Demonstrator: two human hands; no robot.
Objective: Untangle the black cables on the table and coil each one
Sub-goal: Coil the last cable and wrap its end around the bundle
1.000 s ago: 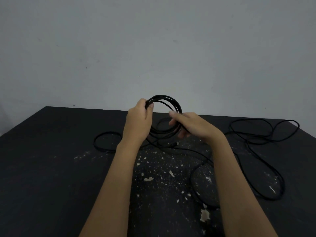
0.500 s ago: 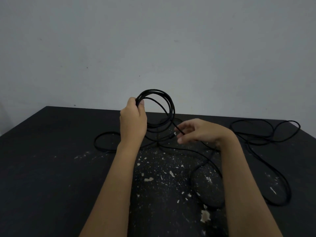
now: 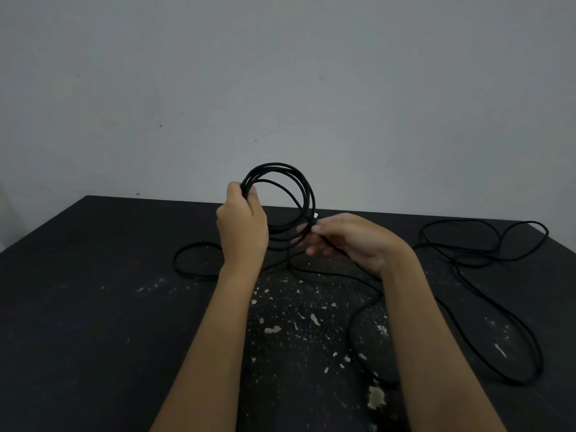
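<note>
The left hand (image 3: 243, 227) is closed around the left side of one black coil (image 3: 310, 194), holding it upright above the table (image 3: 93, 307). The right hand (image 3: 349, 241) is nearly closed, its fingertips (image 3: 307, 228) pinching the cable end by its pale plug (image 3: 315, 215) at the coil's lower right edge. Loose black cable lies on the table: one loop (image 3: 175, 260) to the left and several sprawling loops (image 3: 541, 363) to the right. How many separate cables these make cannot be told.
</note>
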